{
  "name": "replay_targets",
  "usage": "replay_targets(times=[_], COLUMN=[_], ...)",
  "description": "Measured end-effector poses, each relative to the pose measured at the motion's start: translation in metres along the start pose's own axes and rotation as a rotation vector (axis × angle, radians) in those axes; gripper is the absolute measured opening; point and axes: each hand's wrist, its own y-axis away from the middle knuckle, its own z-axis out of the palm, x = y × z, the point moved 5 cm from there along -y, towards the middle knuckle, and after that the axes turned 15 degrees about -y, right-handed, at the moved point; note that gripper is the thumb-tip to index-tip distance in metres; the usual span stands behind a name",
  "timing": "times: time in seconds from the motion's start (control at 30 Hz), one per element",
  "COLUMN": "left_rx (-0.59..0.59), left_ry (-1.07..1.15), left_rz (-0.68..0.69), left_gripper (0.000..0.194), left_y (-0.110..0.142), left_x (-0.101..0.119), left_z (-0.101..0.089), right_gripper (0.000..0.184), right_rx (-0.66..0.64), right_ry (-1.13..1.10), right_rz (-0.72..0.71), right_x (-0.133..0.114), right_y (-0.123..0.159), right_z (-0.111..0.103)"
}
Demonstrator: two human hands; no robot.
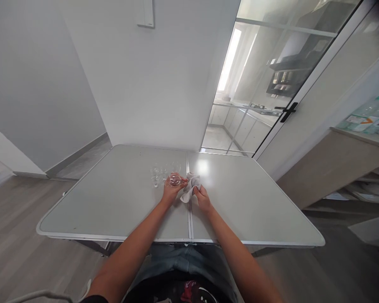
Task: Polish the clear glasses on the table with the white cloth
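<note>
My left hand (171, 191) is closed around a clear glass (174, 180), whose round bowl shows above the fingers; its lower part is hidden. Close beside it, my right hand (203, 198) grips a pale grey-white cloth (189, 191) that hangs in loose folds against the glass's right side. Whether the cloth touches the glass, I cannot tell. Several small clear glasses (156, 174) stand grouped on the table just behind and left of my left hand, their outlines faint against the grey top.
The grey folding table (120, 206) has a metal seam (190, 223) down its middle. A white wall (151, 97) rises behind it. To the right are a glass-paned door (240, 84) and a wooden shelf (331, 164) with plastic bottles (371, 115) on top.
</note>
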Motion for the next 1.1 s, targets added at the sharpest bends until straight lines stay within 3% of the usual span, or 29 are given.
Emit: replay_targets(times=[0.23, 0.33, 0.5, 0.67, 1.0, 1.1], left_rx=[-0.114, -0.116, -0.173, -0.193, -0.224, -0.194], left_ry=[-0.103, -0.132, -0.011, 0.085, 0.129, 0.132], left_rz=[0.002, 0.012, -0.072, -0.108, -0.088, -0.084], left_gripper=[0.041, 0.044, 0.048, 0.054, 0.052, 0.051], left_y=[0.004, 0.004, 0.005, 0.004, 0.007, 0.007], left_x=[0.000, -0.002, -0.011, -0.020, -0.015, -0.015], left_z=[0.005, 0.004, 0.006, 0.008, 0.015, 0.015], right_gripper=[0.029, 0.023, 0.033, 0.035, 0.043, 0.037], right_rx=[-0.093, -0.095, -0.003, -0.026, -0.205, -0.033], right_ry=[0.367, 0.406, 0.109, -0.315, -0.400, -0.337], right_rz=[-0.153, -0.138, 0.152, 0.424, 0.591, 0.475], right_x=[-0.014, -0.010, 0.010, 0.019, 0.029, 0.032], right_y=[0.001, 0.000, -0.004, -0.001, 0.003, -0.002], right_z=[0.009, 0.005, -0.008, 0.005, 0.007, -0.004])
